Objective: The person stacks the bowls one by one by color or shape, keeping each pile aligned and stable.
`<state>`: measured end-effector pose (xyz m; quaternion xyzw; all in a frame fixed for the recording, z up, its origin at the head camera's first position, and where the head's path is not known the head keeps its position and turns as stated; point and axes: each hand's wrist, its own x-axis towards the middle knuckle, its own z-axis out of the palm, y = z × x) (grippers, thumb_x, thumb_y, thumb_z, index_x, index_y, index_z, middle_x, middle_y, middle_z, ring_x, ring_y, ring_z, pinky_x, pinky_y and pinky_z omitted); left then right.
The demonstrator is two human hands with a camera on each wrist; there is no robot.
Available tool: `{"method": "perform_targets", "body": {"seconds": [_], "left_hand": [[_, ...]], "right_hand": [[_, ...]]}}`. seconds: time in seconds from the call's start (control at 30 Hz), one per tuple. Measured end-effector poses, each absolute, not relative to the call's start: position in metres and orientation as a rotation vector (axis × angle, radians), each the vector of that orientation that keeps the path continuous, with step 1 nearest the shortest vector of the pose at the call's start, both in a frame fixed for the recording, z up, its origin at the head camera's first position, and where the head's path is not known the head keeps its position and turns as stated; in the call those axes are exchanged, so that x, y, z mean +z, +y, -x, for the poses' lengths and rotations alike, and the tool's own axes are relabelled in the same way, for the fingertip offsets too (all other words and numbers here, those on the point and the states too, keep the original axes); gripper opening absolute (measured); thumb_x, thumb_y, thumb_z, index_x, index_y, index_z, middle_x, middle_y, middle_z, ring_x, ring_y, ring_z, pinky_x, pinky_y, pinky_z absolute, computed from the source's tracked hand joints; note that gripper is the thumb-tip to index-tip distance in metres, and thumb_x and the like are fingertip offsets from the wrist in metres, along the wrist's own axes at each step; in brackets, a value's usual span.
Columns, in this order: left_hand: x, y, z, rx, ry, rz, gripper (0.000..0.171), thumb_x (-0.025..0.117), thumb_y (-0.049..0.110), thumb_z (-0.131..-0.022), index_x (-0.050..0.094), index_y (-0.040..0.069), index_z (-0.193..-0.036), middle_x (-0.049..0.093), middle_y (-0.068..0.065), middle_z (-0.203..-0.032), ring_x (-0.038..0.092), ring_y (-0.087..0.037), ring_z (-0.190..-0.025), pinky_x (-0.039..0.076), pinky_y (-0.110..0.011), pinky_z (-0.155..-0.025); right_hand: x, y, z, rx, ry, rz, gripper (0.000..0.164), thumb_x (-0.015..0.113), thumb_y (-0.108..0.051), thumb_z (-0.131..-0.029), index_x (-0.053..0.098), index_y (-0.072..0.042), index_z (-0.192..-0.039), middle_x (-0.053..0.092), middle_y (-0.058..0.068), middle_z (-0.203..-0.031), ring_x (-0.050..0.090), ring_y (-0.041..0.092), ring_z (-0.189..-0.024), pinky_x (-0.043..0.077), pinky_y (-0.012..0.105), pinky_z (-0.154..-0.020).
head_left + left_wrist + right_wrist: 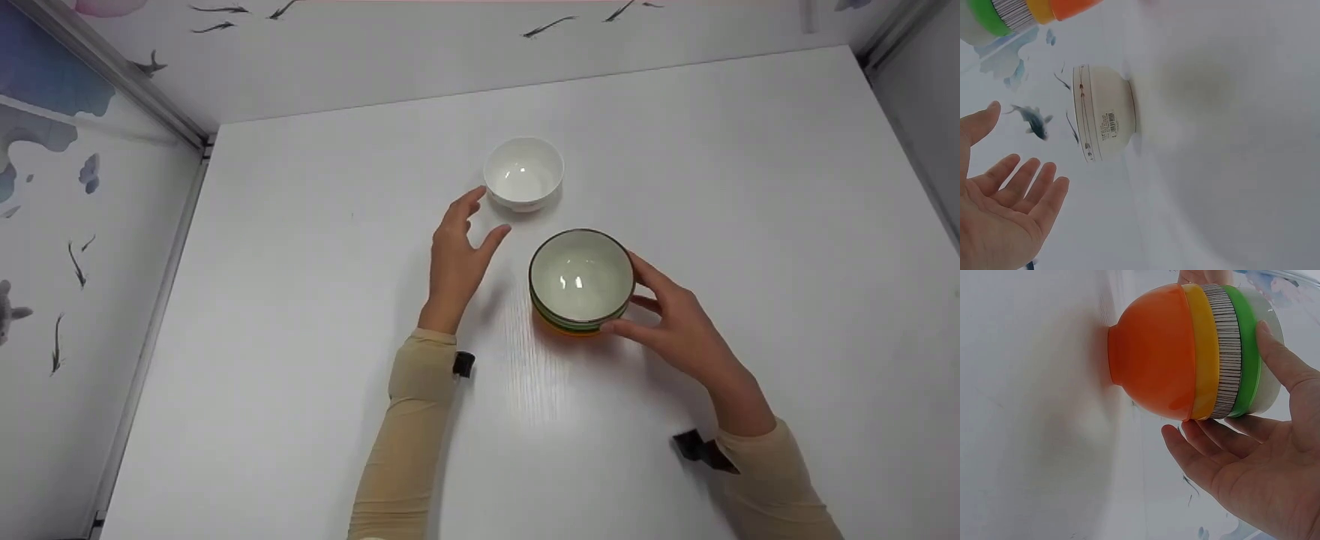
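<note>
A stack of nested bowls (582, 277) stands on the white table, its top bowl pale inside with a dark rim. From the side, the stack (1157, 349) shows orange at the bottom, then yellow, black-and-white striped, green and pale bands. My right hand (682, 330) holds the stack from the right, thumb at the green band and fingers along the opposite side. Farther back sits a small white bowl (523, 172), upright; its side (1109, 112) carries a barcode label and a thin patterned band. My left hand (457, 259) holds nothing, thumb and fingers spread, fingertips close to the white bowl's left rim.
The white tabletop (300, 262) runs back to a white panel (420, 52) with painted fish. Another printed panel (97, 247) borders the left side, and a grey wall (922, 97) stands at the right. Black wrist straps (464, 364) show at both sleeves.
</note>
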<state>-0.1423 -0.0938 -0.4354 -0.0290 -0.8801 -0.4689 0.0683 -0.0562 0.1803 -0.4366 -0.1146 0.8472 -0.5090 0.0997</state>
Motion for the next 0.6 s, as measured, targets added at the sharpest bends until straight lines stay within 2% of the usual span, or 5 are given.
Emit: {"method": "perform_targets", "body": {"seconds": [0.13, 0.33, 0.6], "left_hand": [[-0.439, -0.093, 0.153, -1.474, -2.671, 0.010, 0.063, 0.074, 0.023, -0.091, 0.047, 0.011, -0.146, 0.049, -0.008, -0.151, 0.052, -0.022, -0.137, 0.046, -0.034, -0.114], [-0.446, -0.090, 0.171, -1.625, -2.668, -0.132, 0.066, 0.071, 0.023, -0.094, 0.040, 0.010, -0.151, 0.043, -0.008, -0.156, 0.048, -0.023, -0.139, 0.046, -0.033, -0.114], [-0.457, -0.085, 0.189, -1.792, -2.652, -0.284, 0.067, 0.064, 0.030, -0.098, 0.034, 0.009, -0.154, 0.039, -0.010, -0.159, 0.048, -0.024, -0.140, 0.046, -0.030, -0.113]], "right_hand": [[-0.437, 0.180, 0.056, -1.520, 2.499, 0.347, 0.093, 0.081, -0.032, -0.083, 0.027, -0.024, -0.158, 0.034, 0.000, -0.161, 0.039, 0.026, -0.145, 0.049, 0.044, -0.109], [-0.438, 0.181, 0.056, -1.511, 2.503, 0.337, 0.094, 0.081, -0.032, -0.083, 0.027, -0.021, -0.159, 0.034, 0.001, -0.162, 0.039, 0.028, -0.146, 0.049, 0.047, -0.109], [-0.439, 0.181, 0.057, -1.507, 2.499, 0.327, 0.094, 0.082, -0.033, -0.083, 0.027, -0.021, -0.158, 0.034, 0.002, -0.162, 0.038, 0.028, -0.146, 0.049, 0.047, -0.109]]}}
